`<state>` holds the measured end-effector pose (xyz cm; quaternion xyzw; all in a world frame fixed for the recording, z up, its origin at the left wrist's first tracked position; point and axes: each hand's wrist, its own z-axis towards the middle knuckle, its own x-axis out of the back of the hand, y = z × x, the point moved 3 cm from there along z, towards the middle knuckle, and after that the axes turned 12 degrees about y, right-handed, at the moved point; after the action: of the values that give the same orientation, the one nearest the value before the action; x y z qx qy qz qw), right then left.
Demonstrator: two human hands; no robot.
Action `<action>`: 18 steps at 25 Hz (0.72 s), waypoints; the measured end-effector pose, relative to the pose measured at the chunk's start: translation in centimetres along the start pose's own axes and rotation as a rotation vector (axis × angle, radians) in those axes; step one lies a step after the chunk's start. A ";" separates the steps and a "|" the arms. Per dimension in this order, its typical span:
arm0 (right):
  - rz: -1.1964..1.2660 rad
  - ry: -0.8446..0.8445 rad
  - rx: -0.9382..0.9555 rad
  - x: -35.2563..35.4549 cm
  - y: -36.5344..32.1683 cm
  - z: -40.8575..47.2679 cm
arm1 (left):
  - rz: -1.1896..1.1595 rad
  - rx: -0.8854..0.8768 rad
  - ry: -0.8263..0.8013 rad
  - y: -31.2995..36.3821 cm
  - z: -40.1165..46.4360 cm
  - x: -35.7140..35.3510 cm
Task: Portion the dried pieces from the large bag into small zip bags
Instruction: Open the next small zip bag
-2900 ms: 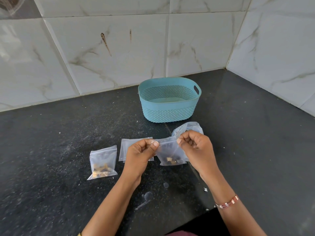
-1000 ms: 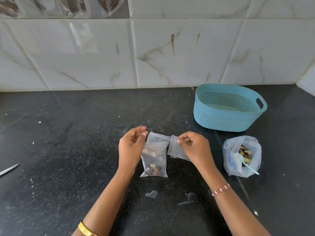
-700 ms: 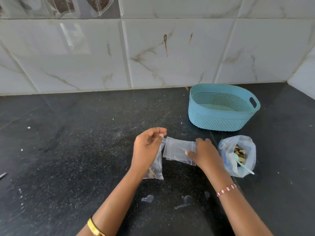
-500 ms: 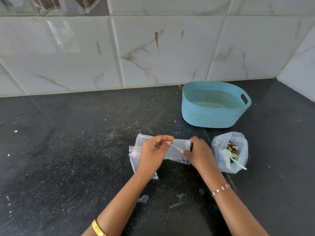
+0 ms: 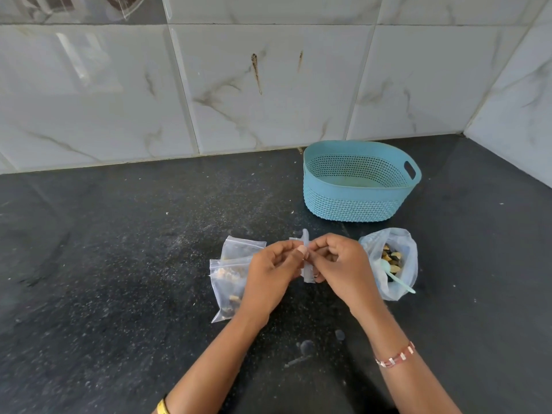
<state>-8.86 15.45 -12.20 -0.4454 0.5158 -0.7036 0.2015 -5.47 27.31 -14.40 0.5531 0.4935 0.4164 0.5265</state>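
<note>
An empty small zip bag (image 5: pixel 306 258) stands edge-on between my hands, just above the black counter. My left hand (image 5: pixel 273 273) and my right hand (image 5: pixel 340 265) both pinch its top edge with thumb and fingers. To the left, partly under my left hand, lie two filled small zip bags (image 5: pixel 230 279) with dried pieces in them, one overlapping the other. The large bag (image 5: pixel 391 264) sits open to the right of my right hand, holding dark and yellowish dried pieces and a pale green spoon (image 5: pixel 398 277).
A teal perforated basket (image 5: pixel 358 180) stands behind the large bag, near the tiled wall (image 5: pixel 268 85). The black counter (image 5: pixel 119 279) stretches to the left and front. A wall corner rises at the far right.
I laid the filled bag down on the other filled one at the left. Both hands picked the empty zip bag off the counter and now hold it upright between them.
</note>
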 end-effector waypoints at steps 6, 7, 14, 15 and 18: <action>-0.013 -0.012 0.119 0.5 -0.9 -1.6 | -0.149 0.083 -0.031 0.3 -0.5 0.5; -0.003 -0.002 0.124 0.6 -0.9 -1.8 | -0.191 0.121 -0.049 0.4 -0.8 0.5; -0.005 0.052 0.130 1.2 0.1 -3.2 | -0.227 0.233 0.040 -0.2 -1.5 0.3; -0.004 0.065 0.125 1.4 0.3 -3.4 | -0.236 0.247 0.054 -0.3 -1.6 0.2; 0.003 0.092 0.136 1.6 0.5 -4.3 | -0.249 0.250 0.054 -0.3 -2.0 -0.1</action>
<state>-13.32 16.41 -12.31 -0.3970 0.4760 -0.7565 0.2083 -7.49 27.59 -14.46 0.5376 0.6200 0.2979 0.4876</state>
